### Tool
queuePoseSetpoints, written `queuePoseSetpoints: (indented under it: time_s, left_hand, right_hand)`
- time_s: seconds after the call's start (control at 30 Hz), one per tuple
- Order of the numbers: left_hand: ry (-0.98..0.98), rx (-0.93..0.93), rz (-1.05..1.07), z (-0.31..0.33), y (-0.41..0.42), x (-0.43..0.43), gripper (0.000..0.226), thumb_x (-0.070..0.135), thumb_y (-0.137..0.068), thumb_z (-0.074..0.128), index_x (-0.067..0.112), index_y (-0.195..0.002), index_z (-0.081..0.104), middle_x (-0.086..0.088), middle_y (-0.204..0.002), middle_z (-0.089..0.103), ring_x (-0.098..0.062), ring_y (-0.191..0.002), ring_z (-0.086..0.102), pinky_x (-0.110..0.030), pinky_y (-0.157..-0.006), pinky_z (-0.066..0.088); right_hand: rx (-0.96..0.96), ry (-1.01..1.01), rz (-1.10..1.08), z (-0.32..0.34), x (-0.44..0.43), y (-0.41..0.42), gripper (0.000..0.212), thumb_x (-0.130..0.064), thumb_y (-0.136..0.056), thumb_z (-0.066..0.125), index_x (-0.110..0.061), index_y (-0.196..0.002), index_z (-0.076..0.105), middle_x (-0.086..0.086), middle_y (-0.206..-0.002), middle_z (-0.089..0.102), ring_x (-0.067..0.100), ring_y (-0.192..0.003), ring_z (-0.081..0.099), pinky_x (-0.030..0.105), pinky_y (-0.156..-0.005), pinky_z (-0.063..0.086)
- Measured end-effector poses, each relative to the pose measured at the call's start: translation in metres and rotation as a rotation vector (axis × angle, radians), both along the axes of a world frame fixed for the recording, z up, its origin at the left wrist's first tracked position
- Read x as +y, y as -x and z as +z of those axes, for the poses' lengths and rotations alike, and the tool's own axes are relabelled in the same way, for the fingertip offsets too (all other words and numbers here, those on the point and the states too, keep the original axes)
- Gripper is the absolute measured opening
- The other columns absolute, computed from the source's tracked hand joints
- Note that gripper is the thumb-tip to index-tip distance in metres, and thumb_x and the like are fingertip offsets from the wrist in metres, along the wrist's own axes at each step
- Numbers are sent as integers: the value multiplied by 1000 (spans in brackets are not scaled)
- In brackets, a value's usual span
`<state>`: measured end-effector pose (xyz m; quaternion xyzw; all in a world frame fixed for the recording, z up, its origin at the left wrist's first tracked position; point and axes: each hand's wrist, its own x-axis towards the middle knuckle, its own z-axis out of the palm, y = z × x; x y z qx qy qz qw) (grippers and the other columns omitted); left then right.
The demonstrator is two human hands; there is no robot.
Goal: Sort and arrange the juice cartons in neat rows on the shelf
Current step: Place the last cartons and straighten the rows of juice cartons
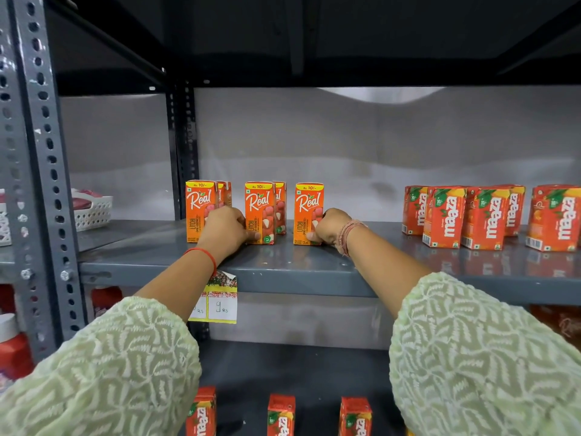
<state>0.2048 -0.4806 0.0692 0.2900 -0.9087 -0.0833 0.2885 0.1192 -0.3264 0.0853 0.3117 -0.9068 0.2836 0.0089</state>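
While both hands reach onto the grey shelf (314, 272), the orange litchi cartons stand at the front in three little lines. The left hand (224, 228) sits between the first carton (199, 209) and the middle carton (260, 212), with its fingers curled round the middle one's side. The right hand (330, 226) is wrapped round the lower corner of the third carton (306, 212). Two lines have a carton behind; the third shows none. Gaps between the lines look uneven, so I think they need closing up. Well apart on the right, the red mango cartons (484, 215) stand crooked and bunched. That part looks not yet done.
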Motion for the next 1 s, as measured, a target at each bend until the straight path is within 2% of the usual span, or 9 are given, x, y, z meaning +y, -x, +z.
queuePoseSetpoints:
  time_s: [0.1,0.17,0.27,0.37,0.43,0.53,0.6,0.83,1.0]
  left_hand:
    - [-5,-21,-17,0,-2,-2,35,51,-85,54,18,-93,63,5,-100,61,-17,-104,54,-16,-71,32]
    - [-52,14,-42,-1,-3,-3,26,45,-82,62,19,-81,63,3,-93,60,-19,-101,57,-18,-72,40]
    - [-230,210,-53,-4,-9,-5,35,29,-81,70,4,-106,68,-10,-106,67,-27,-96,64,-30,-79,52]
    - [-348,522,43,-10,-21,-8,30,22,-81,71,0,-101,67,-14,-103,67,-26,-86,65,-31,-75,54]
    - [-330,671,143,-12,-28,-8,43,24,-79,74,-1,-111,59,-16,-113,61,-28,-99,59,-31,-78,47]
    - [-304,527,278,-10,-28,-19,80,37,-70,79,2,-129,37,-20,-129,47,-35,-120,44,-42,-97,39]
    - [-380,374,249,-8,-22,-29,91,41,-67,80,3,-132,29,-20,-131,46,-36,-122,43,-44,-98,40]
    - [-329,338,198,-13,-9,-41,69,22,-81,72,-1,-131,30,-22,-130,47,-38,-120,45,-44,-96,42]
    - [-346,342,173,-13,-10,-40,74,20,-79,74,-2,-134,29,-23,-132,45,-39,-122,44,-45,-99,41]
  right_hand:
    - [-12,5,-5,-1,1,0,51,-21,-94,51,-7,-140,35,8,-149,38,24,-140,32,35,-117,27]
    - [-28,23,-17,-1,1,-1,53,-20,-91,55,-7,-140,36,8,-149,39,25,-138,36,35,-116,30]
    - [-42,25,-29,-2,0,-3,53,-20,-90,58,-7,-138,39,9,-147,41,26,-136,39,36,-115,31]
    - [-59,58,-50,-2,-1,-3,52,-18,-88,61,-5,-135,43,11,-142,47,27,-131,44,37,-113,35]
    - [-71,68,-52,-3,-1,-4,51,-18,-88,61,-5,-134,44,11,-140,48,28,-130,45,38,-113,35]
    - [-84,102,-68,-4,-2,-3,52,-18,-86,63,-5,-133,45,12,-138,51,29,-128,47,39,-111,36]
    - [-89,113,-72,-5,-3,-1,52,-17,-85,65,-4,-132,46,12,-137,52,29,-127,48,39,-111,37]
    - [-87,162,-75,-7,-4,1,49,-16,-87,62,-5,-132,46,11,-138,51,28,-127,48,37,-110,38]
    - [-69,151,-90,-8,-5,2,49,-18,-89,59,-5,-134,44,12,-138,50,28,-128,48,38,-111,38]
